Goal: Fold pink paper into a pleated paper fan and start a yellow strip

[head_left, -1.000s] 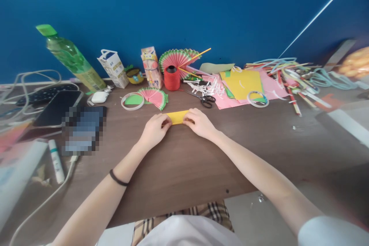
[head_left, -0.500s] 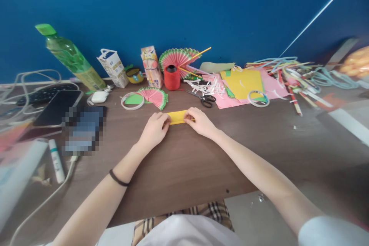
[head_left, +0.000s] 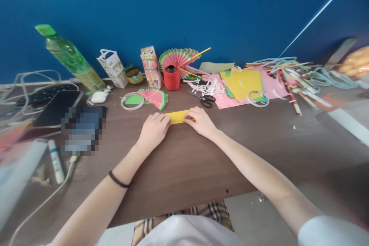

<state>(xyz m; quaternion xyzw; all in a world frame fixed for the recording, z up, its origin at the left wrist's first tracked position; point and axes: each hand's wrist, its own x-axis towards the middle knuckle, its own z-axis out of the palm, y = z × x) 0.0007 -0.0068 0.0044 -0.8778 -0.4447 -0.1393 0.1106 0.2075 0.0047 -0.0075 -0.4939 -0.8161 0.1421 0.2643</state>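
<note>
The yellow paper strip (head_left: 178, 116) is lying flat on the wooden table (head_left: 184, 169), near the middle of its far half, with both hands working on it. The left hand (head_left: 153, 130) is covering the strip's left end, fingers laid over it and pressing down. The right hand (head_left: 200, 120) is pinching the right end between thumb and fingertips. Judged from this, a fold is being creased; the next move is likely calling for a firm press along the fold line while the ends are being kept aligned.

Just beyond the strip, a pink pleated fan (head_left: 154, 97) and a tape ring (head_left: 132, 101) are lying; scissors (head_left: 205, 99) are resting to the right, a red thread spool (head_left: 172, 77) behind. The cartons (head_left: 113, 68) are carrying print, but it is too small to read.
</note>
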